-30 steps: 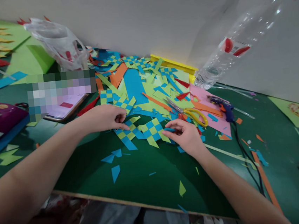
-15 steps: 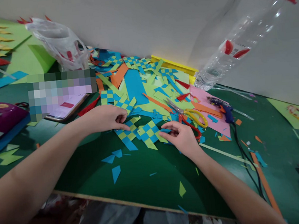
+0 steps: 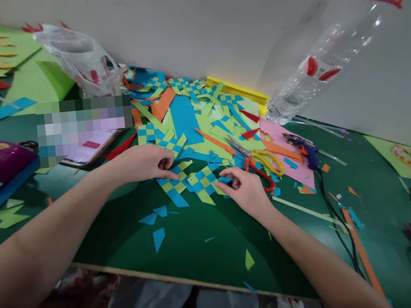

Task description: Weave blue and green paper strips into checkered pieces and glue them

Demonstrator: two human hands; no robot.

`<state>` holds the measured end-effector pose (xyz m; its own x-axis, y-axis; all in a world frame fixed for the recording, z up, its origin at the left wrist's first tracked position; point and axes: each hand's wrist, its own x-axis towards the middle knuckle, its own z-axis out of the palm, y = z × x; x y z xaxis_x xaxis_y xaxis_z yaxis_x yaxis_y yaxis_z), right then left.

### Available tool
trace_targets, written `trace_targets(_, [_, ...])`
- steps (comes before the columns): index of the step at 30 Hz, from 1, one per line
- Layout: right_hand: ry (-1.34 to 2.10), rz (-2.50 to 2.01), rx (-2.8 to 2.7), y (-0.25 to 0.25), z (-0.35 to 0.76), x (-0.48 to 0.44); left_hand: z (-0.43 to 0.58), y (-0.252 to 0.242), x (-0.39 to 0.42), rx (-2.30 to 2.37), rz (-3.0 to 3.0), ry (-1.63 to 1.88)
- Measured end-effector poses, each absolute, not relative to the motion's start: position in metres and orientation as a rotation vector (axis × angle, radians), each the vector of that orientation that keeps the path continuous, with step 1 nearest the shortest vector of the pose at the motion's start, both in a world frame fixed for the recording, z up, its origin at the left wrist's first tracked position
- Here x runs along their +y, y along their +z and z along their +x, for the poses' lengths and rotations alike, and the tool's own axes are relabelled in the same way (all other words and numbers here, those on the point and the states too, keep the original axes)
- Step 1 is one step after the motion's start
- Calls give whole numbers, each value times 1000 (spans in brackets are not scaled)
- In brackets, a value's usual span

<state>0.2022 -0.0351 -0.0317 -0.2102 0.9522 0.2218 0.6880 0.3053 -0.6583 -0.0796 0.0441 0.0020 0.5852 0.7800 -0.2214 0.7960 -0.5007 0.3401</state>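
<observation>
A blue and green checkered paper weave [image 3: 203, 181] lies near the middle of the green table, its woven parts spreading left. My left hand [image 3: 151, 163] is curled, with the thumb and fingers closed at the upper left edge of the weave. At the right edge of the weave is my right hand [image 3: 240, 185], thumb and index finger bent round a blue and green strip end. Scissors [image 3: 251, 154] with yellow handles lie just behind my right hand, beside red handles [image 3: 269, 182].
Behind the hands is a pile of paper strips [image 3: 185, 117]. A phone [image 3: 92, 146] and a plastic bag [image 3: 89, 63] are at left. A bottle [image 3: 314, 75] leans on the wall; a blue glue gun [image 3: 311, 156] with a cord lies right. Paper scraps [image 3: 159, 239] lie in front.
The view has shifted slightly. My right hand's thumb and index finger are a little further apart; my left hand has barely moved.
</observation>
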Motion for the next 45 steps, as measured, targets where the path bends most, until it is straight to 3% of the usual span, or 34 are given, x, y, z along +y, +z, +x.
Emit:
trace_targets(8, [382,-1436,-2059,-34,201,-34,-82,-2,46,1234,2413,-1])
trace_targets(15, [-194,-1193,-2211,-29,194,-42,-81,-1,45,1244,2414,-30])
trace_targets(21, [-473,-1115,-2290,-26,186,-48,-80,0,44,1247,2416,-36])
trace_targets(26, [-450,-1092,-2326,-23,188,-49,-80,-1,44,1246,2425,-36])
trace_targets(34, [-184,-623,-2631,-21,186,-50,-82,-4,45,1248,2437,-19])
trace_targets(45, [-169,-641,-2619,-23,188,-50,-81,-2,45,1245,2428,-18])
